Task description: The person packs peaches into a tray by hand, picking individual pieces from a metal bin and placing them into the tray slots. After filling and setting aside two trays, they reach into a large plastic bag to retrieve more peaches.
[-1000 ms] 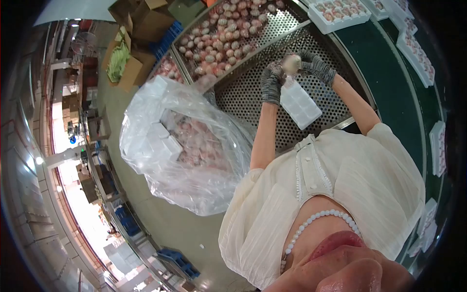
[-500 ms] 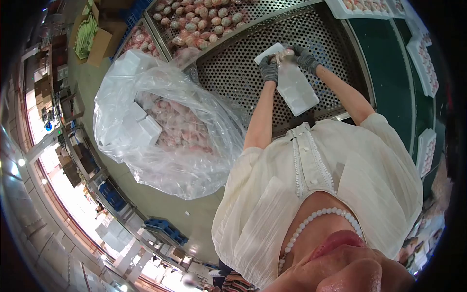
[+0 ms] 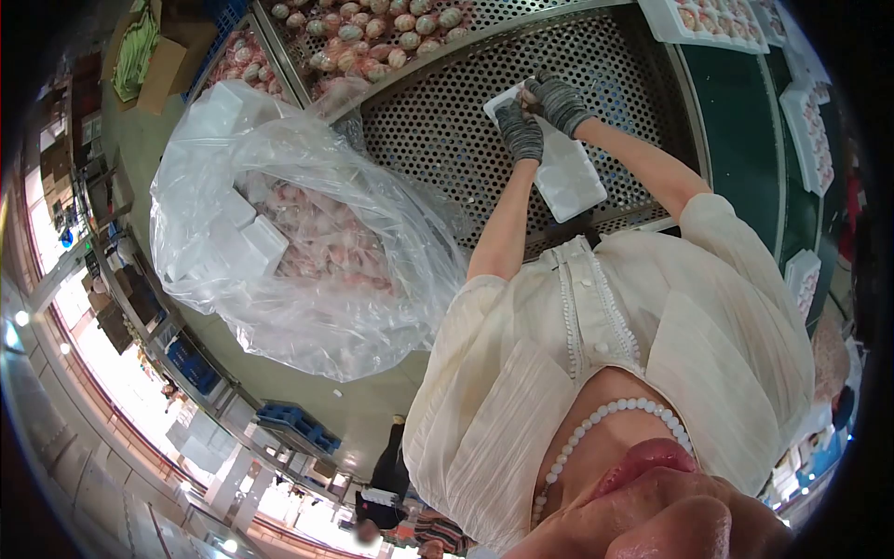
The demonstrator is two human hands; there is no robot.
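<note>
Both hands wear grey knit gloves and meet over the upper end of a long white foam tray (image 3: 570,182). My right hand (image 3: 561,101) is closed, its fingertips on a small brownish round item (image 3: 529,96). Just left of it, my left hand (image 3: 519,130) has its fingers curled against the same spot; what they hold is hidden. The tray lies on a perforated metal work surface (image 3: 428,121), its lower part bare.
A big clear plastic bag (image 3: 307,321) with netted round items and white foam trays stands at left. More netted round items (image 3: 372,37) lie in a metal bin beyond. On the green surface (image 3: 740,140) at right are filled white trays (image 3: 703,19). A dark-clothed person (image 3: 391,466) is behind.
The pinkish item that showed between the hands is now mostly covered. My right hand has moved left and up, closer over my left. The view has shifted, and a person in dark clothes has appeared below.
</note>
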